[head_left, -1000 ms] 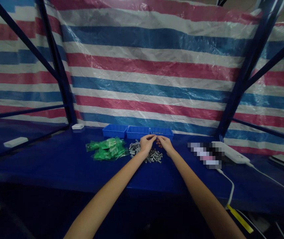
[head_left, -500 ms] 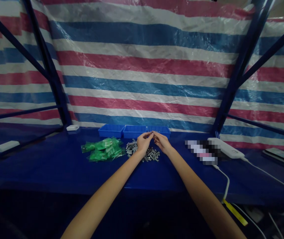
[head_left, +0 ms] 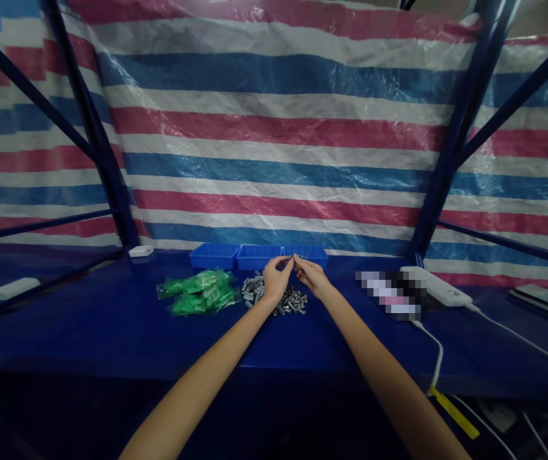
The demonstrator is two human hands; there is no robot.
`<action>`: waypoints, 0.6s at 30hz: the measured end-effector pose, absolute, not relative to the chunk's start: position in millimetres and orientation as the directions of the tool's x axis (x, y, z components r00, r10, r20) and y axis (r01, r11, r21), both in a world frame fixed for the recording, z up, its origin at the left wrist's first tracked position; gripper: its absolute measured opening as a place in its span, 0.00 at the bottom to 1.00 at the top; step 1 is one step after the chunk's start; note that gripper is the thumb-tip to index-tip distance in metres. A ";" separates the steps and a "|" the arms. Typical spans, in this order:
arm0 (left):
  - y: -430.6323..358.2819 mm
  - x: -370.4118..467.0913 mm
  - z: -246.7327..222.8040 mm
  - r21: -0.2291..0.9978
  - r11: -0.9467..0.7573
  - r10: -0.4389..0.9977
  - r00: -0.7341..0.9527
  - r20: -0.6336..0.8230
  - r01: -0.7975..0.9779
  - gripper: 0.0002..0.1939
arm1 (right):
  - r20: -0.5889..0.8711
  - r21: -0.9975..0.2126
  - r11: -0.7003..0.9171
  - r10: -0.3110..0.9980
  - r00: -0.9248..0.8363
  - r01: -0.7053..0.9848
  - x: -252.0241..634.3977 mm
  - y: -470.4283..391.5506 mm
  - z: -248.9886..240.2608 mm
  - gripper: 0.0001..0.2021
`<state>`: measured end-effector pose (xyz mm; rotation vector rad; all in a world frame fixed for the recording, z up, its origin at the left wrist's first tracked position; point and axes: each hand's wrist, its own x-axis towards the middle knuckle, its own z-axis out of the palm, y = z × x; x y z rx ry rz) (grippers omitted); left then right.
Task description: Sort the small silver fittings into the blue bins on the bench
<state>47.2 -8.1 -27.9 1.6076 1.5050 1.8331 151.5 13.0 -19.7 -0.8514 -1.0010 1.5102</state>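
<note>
My left hand [head_left: 277, 279] and my right hand [head_left: 311, 276] meet at the fingertips above a pile of small metal parts. Both are closed in a pinch; whatever lies between the fingers is too small to make out. Beneath and beside the left hand, grey metal pieces [head_left: 253, 287] and shiny screw-like pieces [head_left: 295, 301] lie on the blue table [head_left: 110, 326]. Just behind the hands stand three blue bins: a left bin [head_left: 213, 257], a middle bin [head_left: 257, 259] and a right bin [head_left: 320, 257], the last with small bits showing inside.
Green plastic bags [head_left: 201, 292] lie left of the metal parts. On the right are a blurred-out object [head_left: 391, 295], a white power bank [head_left: 437, 285] with a cable [head_left: 518, 329], and a flat device [head_left: 547, 299]. Blue frame posts [head_left: 434, 185] and a striped tarp [head_left: 278, 134] stand behind.
The fingertips have shifted slightly against each other, the hands staying in the same place over the pile. The whole view has tilted a little upward. Bins, bags and metal parts look unmoved.
</note>
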 end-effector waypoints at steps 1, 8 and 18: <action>-7.6 46.7 -28.1 0.813 -0.411 0.758 -0.341 0.556 0.413 0.11 | -0.001 -0.923 -0.064 0.987 -0.164 -0.380 151.1 12.8 -19.8 0.09; -7.3 46.6 -36.0 0.705 -0.285 0.837 -0.190 0.514 0.649 0.19 | 0.011 -0.936 0.001 1.000 -0.026 -0.353 152.1 19.1 -25.1 0.06; -24.9 48.1 -25.5 0.359 -0.208 0.944 0.091 0.316 0.910 0.12 | 0.154 -0.983 0.171 0.966 0.206 -0.068 171.7 38.3 -30.3 0.16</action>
